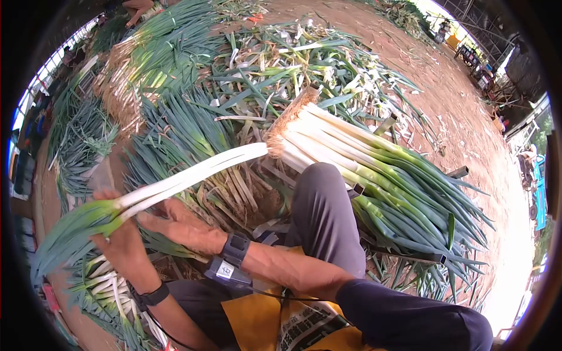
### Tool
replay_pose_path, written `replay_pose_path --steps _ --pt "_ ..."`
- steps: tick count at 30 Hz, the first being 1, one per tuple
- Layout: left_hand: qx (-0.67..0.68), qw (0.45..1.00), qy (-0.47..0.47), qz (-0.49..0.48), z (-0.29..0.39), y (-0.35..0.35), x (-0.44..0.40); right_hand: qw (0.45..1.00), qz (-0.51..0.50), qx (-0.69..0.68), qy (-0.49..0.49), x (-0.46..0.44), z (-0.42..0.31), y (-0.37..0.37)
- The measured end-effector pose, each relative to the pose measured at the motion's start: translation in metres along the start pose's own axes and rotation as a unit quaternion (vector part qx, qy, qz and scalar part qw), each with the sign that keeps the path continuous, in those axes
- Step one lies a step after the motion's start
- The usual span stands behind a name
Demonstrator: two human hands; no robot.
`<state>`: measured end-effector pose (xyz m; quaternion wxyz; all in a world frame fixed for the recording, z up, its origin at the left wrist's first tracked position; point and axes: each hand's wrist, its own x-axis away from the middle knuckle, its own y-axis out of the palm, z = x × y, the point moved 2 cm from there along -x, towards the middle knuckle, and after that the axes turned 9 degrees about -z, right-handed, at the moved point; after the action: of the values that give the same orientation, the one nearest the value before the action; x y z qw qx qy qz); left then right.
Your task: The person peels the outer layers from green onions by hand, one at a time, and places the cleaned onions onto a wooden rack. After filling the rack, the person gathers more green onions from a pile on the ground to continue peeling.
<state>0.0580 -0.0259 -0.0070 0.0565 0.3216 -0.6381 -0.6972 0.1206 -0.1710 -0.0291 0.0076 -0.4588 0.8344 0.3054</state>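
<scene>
Two long green onions [190, 175] with white stalks and green tops extend from the left side toward the centre. My left hand [117, 228] is closed round them where white turns to green. Beside it, my right hand [175, 222] reaches in from the right, its fingers apart near the lower stalk; whether it touches the stalk is unclear. A large bundle of cleaned green onions [363, 169] lies on a metal rack [404, 255] to the right of my knee, roots toward the centre.
Untrimmed green onions [181, 128] lie ahead, with a larger heap [170, 52] behind them. Stripped leaves [345, 70] cover the ground beyond the rack. More white-stalked onions [114, 292] lie at lower left. A person's hand [138, 9] shows at the top left.
</scene>
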Motion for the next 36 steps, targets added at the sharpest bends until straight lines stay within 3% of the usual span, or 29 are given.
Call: replay_pose_path --steps 1,3,4,5,6,9,11,13,15,16,17,19,23,25,27,31,34,36 --pt "0.102 0.993 -0.067 0.004 -0.022 0.003 0.004 0.996 0.021 -0.085 -0.031 -0.007 -0.002 0.002" --pt "0.029 0.988 -0.150 -0.008 -0.057 -0.001 0.012 0.984 0.044 -0.139 -0.098 -0.007 -0.012 -0.006" --pt "-0.145 0.976 -0.162 -0.021 -0.072 -0.008 0.017 0.976 0.055 -0.166 -0.131 -0.005 -0.020 -0.012" --pt "-0.145 0.973 -0.178 0.030 -0.085 -0.009 0.019 0.964 0.084 -0.194 -0.162 0.001 -0.031 -0.021" --pt "-0.165 0.961 -0.204 0.089 -0.104 0.002 0.022 0.964 0.125 -0.139 -0.190 0.007 -0.045 -0.034" --pt "-0.305 0.876 -0.372 -0.008 -0.118 -0.004 0.030 0.933 0.181 -0.029 -0.311 0.026 -0.112 -0.087" --pt "-0.335 0.838 -0.430 -0.030 -0.122 -0.004 0.034 0.898 0.219 0.088 -0.372 0.050 -0.184 -0.118" --pt "-0.365 0.833 -0.416 -0.020 -0.121 -0.004 0.032 0.849 0.221 0.185 -0.443 0.080 -0.265 -0.145" --pt "-0.394 0.829 -0.397 -0.002 -0.116 -0.010 0.029 0.763 0.262 0.357 -0.471 0.111 -0.348 -0.153" --pt "-0.410 0.827 -0.385 0.012 -0.111 -0.017 0.027 0.679 0.266 0.491 -0.477 0.126 -0.388 -0.151" --pt "-0.425 0.823 -0.376 0.024 -0.111 -0.021 0.025 0.555 0.282 0.687 -0.377 0.151 -0.450 -0.134" --pt "-0.434 0.820 -0.370 0.046 -0.111 -0.027 0.022 0.437 0.254 0.788 -0.352 0.160 -0.499 -0.134" --pt "-0.443 0.810 -0.377 0.071 -0.118 -0.038 0.018 0.209 0.345 0.909 -0.101 0.187 -0.552 -0.153" --pt "-0.453 0.803 -0.378 0.082 -0.122 -0.044 0.017 0.097 0.227 0.967 -0.055 0.193 -0.534 -0.162" --pt "-0.471 0.794 -0.371 0.097 -0.125 -0.048 0.017 0.068 0.149 0.987 0.008 0.202 -0.491 -0.172" --pt "-0.486 0.783 -0.376 0.096 -0.129 -0.060 0.018 0.218 0.135 0.935 0.247 0.238 -0.364 -0.228" --pt "-0.498 0.759 -0.410 0.094 -0.130 -0.071 0.023 0.332 0.147 0.871 0.332 0.277 -0.283 -0.303" --pt "-0.504 0.741 -0.427 0.118 -0.127 -0.089 0.027 0.334 0.156 0.863 0.346 0.280 -0.259 -0.317"
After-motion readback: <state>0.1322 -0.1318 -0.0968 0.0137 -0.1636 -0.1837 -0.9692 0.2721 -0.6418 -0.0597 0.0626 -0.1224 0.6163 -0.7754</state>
